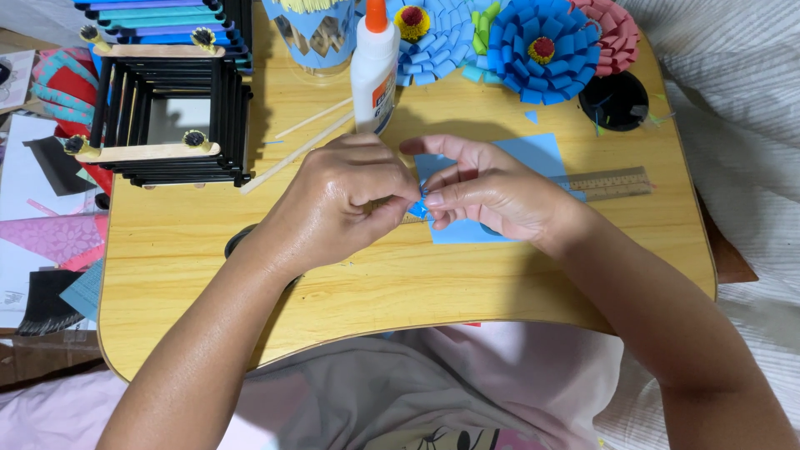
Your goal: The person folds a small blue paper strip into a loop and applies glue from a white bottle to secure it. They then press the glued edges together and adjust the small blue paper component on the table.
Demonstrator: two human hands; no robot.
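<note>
- Left hand point(346, 196) and right hand point(492, 192) both pinch a tiny blue paper bit point(419, 207), fingertips pressed together.
- Blue sheet point(533, 154) lies under them.
- Glue bottle point(374, 67) stands near.

The glue bottle point(374, 67) stands at the back of the tabletop point(183, 292). The stick box point(171, 121) sits to its left, paper flowers point(517, 37) to its right. A ruler point(612, 183) lies in front of the flowers.

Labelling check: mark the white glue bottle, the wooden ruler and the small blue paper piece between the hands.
White glue bottle with orange cap point(374, 71), head view, on its body.
Wooden ruler point(612, 183), head view, on its right part.
Small blue paper piece point(417, 208), head view, on the pinched strip.
</note>
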